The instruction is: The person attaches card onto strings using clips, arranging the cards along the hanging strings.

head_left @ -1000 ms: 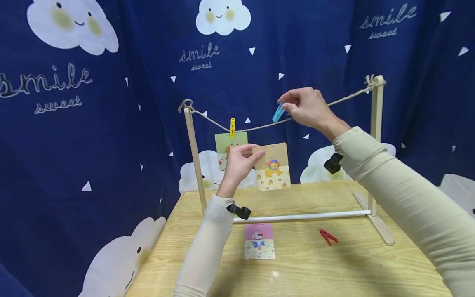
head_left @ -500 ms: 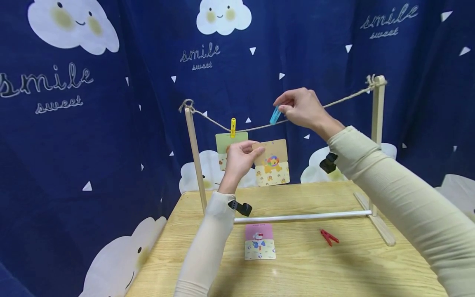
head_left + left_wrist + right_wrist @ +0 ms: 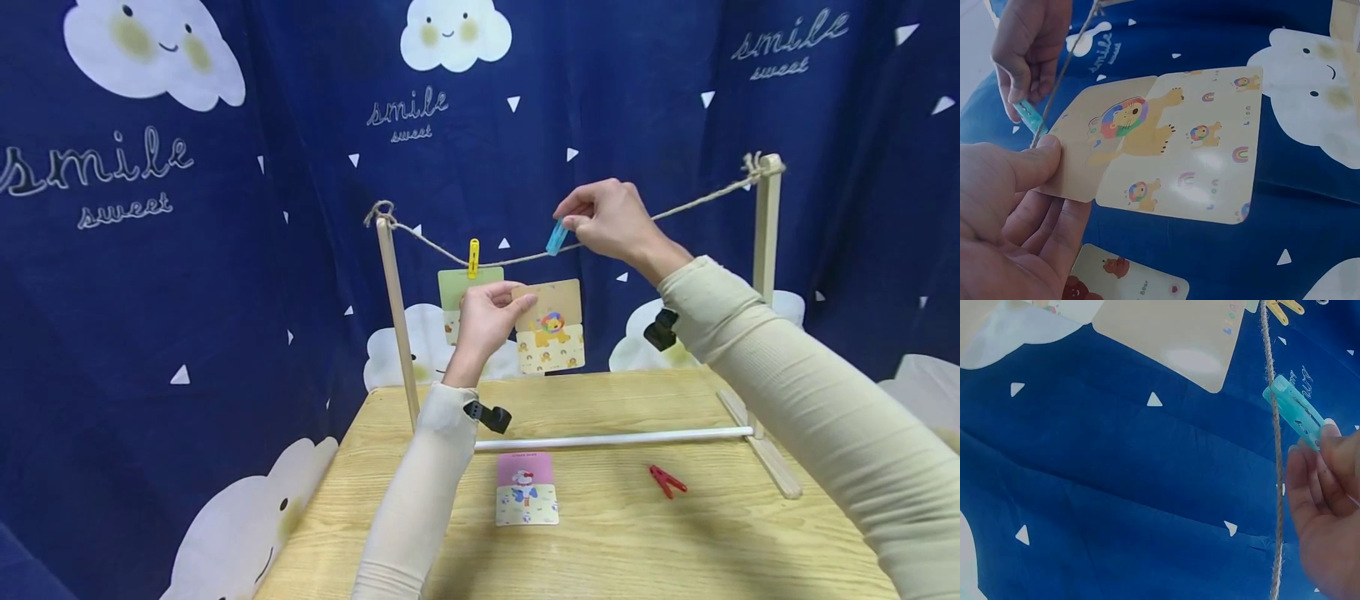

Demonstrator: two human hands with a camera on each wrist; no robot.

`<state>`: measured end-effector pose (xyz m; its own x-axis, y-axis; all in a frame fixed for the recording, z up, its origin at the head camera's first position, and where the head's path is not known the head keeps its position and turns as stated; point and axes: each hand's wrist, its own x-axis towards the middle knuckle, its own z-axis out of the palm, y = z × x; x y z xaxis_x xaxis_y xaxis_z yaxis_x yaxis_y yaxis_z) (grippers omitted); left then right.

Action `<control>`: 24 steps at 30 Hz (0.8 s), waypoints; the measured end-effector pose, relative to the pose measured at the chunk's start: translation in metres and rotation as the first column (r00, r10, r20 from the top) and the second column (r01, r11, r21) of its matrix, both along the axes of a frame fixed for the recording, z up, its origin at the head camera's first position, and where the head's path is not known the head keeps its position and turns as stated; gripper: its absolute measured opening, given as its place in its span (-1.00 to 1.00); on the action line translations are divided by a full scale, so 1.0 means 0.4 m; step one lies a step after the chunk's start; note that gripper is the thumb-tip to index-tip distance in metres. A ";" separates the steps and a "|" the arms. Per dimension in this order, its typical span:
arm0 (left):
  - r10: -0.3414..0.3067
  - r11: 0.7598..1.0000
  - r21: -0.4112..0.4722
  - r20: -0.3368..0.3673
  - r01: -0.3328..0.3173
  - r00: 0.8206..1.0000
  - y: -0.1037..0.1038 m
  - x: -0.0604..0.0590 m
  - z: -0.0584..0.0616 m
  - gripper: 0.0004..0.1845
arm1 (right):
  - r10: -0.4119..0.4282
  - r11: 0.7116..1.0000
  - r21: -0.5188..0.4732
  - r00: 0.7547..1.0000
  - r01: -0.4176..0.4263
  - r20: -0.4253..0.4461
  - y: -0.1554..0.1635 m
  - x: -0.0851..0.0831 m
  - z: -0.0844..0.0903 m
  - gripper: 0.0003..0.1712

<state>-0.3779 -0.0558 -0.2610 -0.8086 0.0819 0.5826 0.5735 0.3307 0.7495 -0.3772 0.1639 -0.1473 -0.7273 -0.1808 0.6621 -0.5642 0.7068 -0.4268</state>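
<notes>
My left hand (image 3: 486,321) pinches the upper left corner of a card with a lion picture (image 3: 551,327), thumb in front, just below the rope (image 3: 534,257). In my right hand (image 3: 611,218) a blue clothespin (image 3: 557,237) is pinched between thumb and fingers, its lower end at the rope. The right wrist view shows that clothespin (image 3: 1297,412) lying across the rope (image 3: 1277,487), apart from the card's edge (image 3: 1185,353). Left of the held card, a yellow clothespin (image 3: 473,258) clips a green card (image 3: 452,287) to the rope; my left hand partly hides it.
The rope runs between two wooden posts (image 3: 397,312), joined low down by a white rod (image 3: 615,438). On the wooden table (image 3: 600,550) lie a pink card (image 3: 527,490) and a red clothespin (image 3: 667,481). A dark blue curtain (image 3: 300,92) hangs behind.
The blue clothespin has come slightly down and left onto the rope with my right hand. The lion card has risen a little in my left hand. The things on the table stay put.
</notes>
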 end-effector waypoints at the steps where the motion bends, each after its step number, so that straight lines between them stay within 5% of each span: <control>1: 0.000 1.000 0.001 0.001 0.000 1.000 0.001 0.000 0.001 -0.78 | -0.002 1.000 0.000 1.000 0.002 0.003 0.000 0.000 -0.001 -0.82; 24: 0.025 1.000 -0.015 -0.028 -0.026 0.999 0.011 -0.015 0.013 -0.81 | 0.025 0.999 0.045 0.999 -0.026 0.025 -0.009 -0.002 -0.015 -0.83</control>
<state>-0.3837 -0.0513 -0.2560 -0.7940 0.0705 0.6039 0.5854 0.3566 0.7281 -0.3782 0.1603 -0.1535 -0.7380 -0.2286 0.6349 -0.5718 0.7114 -0.4085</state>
